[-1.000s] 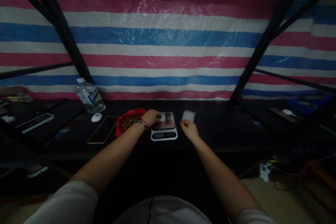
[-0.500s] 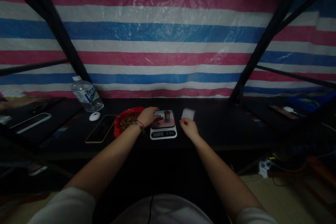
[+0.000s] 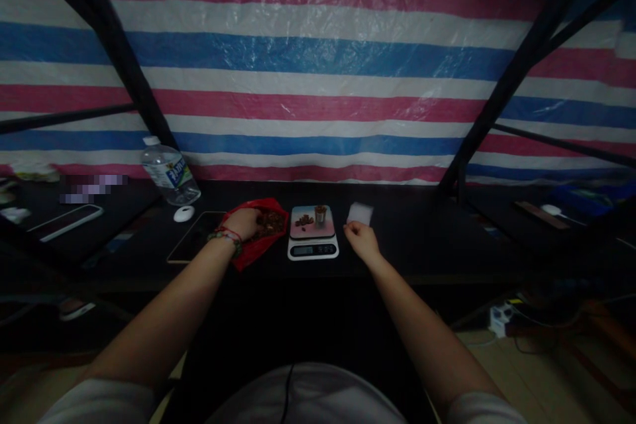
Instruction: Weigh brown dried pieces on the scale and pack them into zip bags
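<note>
My left hand (image 3: 243,224) reaches into a red plastic bag (image 3: 251,253) holding many small dried brown pieces (image 3: 272,222). Its fingers curl down among them, their tips hidden. Right of the bag stands a white kitchen scale (image 3: 313,250). A little heap of brown pieces (image 3: 304,220) lies on its platform beside a small metal cup (image 3: 320,217) filled with similar pieces. Beyond the scale's right side, my right hand (image 3: 362,238) is closed, pinching a small whitish translucent plastic bag (image 3: 360,213) by its lower edge.
A phone (image 3: 191,238) lies left of the red bag, partly under my wrist. Behind it are a white rounded case (image 3: 183,213) and a large clear bottle (image 3: 171,175). Another phone (image 3: 69,222) rests at far left. Dark metal posts (image 3: 119,53) stand at both sides, before a striped sheet (image 3: 308,106).
My left hand has moved left from over the scale into the red bag, leaving brown pieces on the platform. The right hand still pinches the small plastic bag. The view has shifted slightly.
</note>
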Demonstrator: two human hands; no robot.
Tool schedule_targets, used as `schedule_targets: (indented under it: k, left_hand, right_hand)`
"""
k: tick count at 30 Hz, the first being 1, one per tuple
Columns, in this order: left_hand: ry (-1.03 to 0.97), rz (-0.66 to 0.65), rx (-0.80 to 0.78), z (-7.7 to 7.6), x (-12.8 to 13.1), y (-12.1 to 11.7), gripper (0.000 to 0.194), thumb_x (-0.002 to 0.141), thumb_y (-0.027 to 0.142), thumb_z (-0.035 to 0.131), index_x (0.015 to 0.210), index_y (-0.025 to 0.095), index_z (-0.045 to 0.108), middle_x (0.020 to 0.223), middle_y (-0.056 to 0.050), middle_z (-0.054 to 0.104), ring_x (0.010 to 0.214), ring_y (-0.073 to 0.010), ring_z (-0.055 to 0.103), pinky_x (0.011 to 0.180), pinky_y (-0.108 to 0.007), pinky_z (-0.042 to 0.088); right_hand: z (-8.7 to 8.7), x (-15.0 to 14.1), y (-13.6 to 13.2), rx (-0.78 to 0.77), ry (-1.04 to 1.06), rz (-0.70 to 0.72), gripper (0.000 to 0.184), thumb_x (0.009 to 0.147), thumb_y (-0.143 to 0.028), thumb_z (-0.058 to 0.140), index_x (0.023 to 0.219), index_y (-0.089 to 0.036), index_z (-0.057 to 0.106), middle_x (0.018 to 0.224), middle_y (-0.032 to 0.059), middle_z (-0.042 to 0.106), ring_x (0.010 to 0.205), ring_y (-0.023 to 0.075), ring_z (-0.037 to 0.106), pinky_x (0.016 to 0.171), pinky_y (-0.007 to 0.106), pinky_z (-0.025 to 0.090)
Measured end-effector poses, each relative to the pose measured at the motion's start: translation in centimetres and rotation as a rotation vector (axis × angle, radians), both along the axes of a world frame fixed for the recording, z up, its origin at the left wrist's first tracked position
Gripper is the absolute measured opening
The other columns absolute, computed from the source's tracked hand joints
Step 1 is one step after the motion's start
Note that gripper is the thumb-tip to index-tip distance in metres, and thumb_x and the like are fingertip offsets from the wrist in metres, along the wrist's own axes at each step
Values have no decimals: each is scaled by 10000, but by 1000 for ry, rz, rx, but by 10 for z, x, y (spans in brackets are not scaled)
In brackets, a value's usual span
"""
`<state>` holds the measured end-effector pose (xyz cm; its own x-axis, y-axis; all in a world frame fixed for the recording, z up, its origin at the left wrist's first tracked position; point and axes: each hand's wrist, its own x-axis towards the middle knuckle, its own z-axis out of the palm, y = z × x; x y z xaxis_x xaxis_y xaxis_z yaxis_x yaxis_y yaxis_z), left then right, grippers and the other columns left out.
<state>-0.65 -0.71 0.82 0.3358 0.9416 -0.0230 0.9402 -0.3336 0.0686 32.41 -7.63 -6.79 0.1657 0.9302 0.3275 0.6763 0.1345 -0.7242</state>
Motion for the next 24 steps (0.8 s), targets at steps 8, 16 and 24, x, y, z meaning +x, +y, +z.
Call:
schedule_targets:
  k: [8,16,24]
  left_hand:
    - [35,25,9,1,-8,7,280,729,281,510,894,212,725,945,-69,712,874,-212,638,801,-268,456]
    - [28,23,14,6,-10,7,330,772,236,465,998,211,704,1046,-68,696,960,-208,630,863,-267,445]
    - [-33,17,87,-6,-13,-4,377,804,214,415,1087,191,664,1090,-98,676,950,-217,631,871,-305,451]
  right_hand:
    - [1,0,-1,15,-29,-4,356,809,-434,450,545,-197,477,488,-34,454,484,113,425,494,229,266]
    - [-2,0,1,3,-26,-3,365,812,-445,455,547,-195,481,487,-39,447,476,110,422,497,228,284]
    - [12,10,-5,144,-343,-88,256,835,-321,449,830,-184,665,874,70,645,859,203,551,779,292,404]
